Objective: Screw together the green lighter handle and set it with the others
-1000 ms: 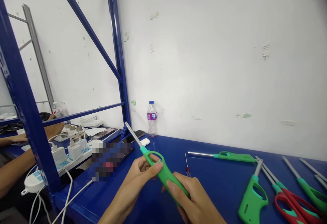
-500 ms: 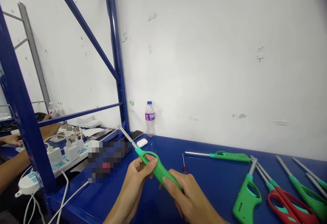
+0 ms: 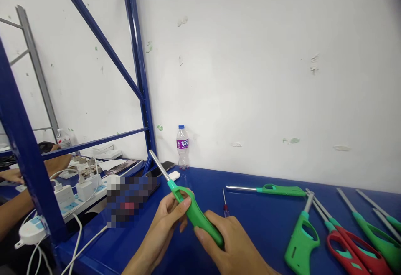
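Note:
A green lighter (image 3: 197, 216) with a long metal tube is held slanting over the blue table, its tip toward the upper left. My left hand (image 3: 167, 220) pinches it near the trigger loop, thumb on top. Around the lower end of its handle my right hand (image 3: 230, 241) is closed. Just beyond my right hand lies a small screwdriver (image 3: 226, 208) with a red and clear handle. Another green lighter (image 3: 282, 189) lies farther back on the right.
More green lighters (image 3: 302, 241) and red ones (image 3: 357, 250) lie at the right. A bottle (image 3: 182, 147) stands by the wall. Left are phones, a white case (image 3: 174, 175), a power strip (image 3: 70, 204), a blue post (image 3: 28, 154) and another person's arms (image 3: 19, 208).
The held lighter has tilted slightly, its tip a little higher and to the right in the view. My right hand has shifted slightly along the handle end. The view has moved a little.

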A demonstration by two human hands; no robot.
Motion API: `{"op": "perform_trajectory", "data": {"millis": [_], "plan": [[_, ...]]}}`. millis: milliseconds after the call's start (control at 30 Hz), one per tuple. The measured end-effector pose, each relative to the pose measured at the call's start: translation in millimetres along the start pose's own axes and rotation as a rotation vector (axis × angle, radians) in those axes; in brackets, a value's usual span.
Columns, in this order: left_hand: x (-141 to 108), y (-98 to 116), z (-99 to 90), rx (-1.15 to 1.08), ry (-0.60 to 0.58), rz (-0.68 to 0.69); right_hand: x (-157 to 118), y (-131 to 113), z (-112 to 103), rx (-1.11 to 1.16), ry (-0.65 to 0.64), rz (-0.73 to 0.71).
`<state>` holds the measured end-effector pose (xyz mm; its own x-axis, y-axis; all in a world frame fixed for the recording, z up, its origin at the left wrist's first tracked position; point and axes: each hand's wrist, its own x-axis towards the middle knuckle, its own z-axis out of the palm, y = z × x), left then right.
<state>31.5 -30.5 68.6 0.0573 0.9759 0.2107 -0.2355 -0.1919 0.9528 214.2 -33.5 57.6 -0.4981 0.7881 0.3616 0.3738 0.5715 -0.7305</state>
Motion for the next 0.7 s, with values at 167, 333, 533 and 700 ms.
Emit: {"op": "perform_trajectory", "data": {"millis": [167,333,533,700], "plan": [[-5,2,5.4,-0.035,-0.067,-0.034,-1,-3,-6,0.262,-0.056,0.000],[-13,3,12.1,0.036,-0.122,-0.029,-3,-1,-7,0.002,-0.059,-0.100],[-18,0,11.8,0.094,-0.080,-0.016,-7,-5,-7,-0.207,-0.019,-0.177],[-19,-7,11.8,0.172,-0.072,0.049,-8,2,4,-0.331,0.000,-0.236]]}}
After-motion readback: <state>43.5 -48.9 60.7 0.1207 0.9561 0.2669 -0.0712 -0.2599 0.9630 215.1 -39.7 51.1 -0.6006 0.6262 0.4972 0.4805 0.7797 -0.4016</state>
